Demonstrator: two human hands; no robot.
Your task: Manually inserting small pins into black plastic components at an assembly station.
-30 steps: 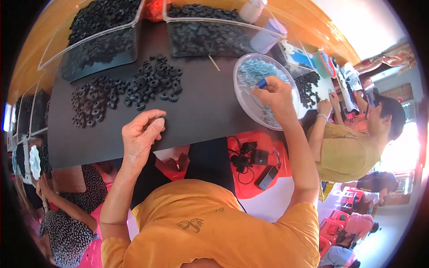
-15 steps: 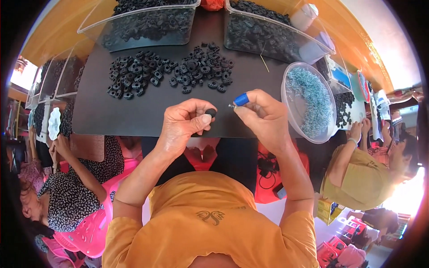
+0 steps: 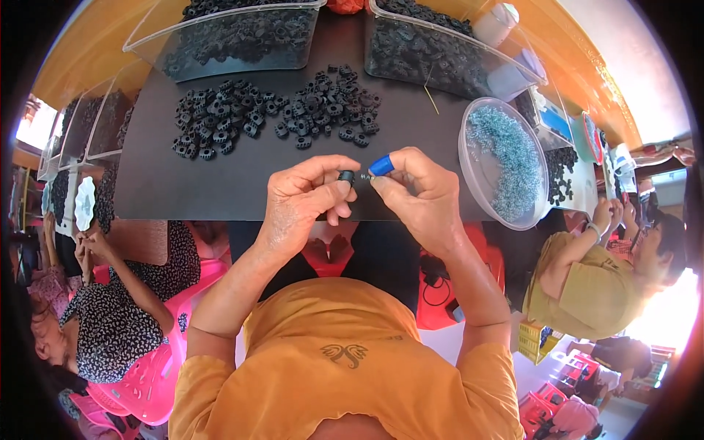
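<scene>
Two pinches by table edge (image 3: 191,215) (room beyond): left hand (image 3: 302,194), black part (image 3: 347,177); right hand (image 3: 419,192), spring (image 3: 364,176).

Dark tabletop (image 3: 422,136), pink chair (image 3: 139,389), bright glare (image 3: 673,312)

A white bottle (image 3: 496,26) stands at the upper right, a lilac container (image 3: 515,79) near it, and a red bundle (image 3: 345,6) shows at the top edge. On the left a person in a dark patterned garment (image 3: 114,330) sits on a bright pink chair (image 3: 150,385); farther up is a pale, wavy-edged object (image 3: 85,204). Right of centre, a black cable (image 3: 438,292) rests on a red seat (image 3: 427,318). Beyond are a person in an olive shirt (image 3: 587,290), a yellow crate (image 3: 534,340) and red chairs (image 3: 539,402).
</scene>
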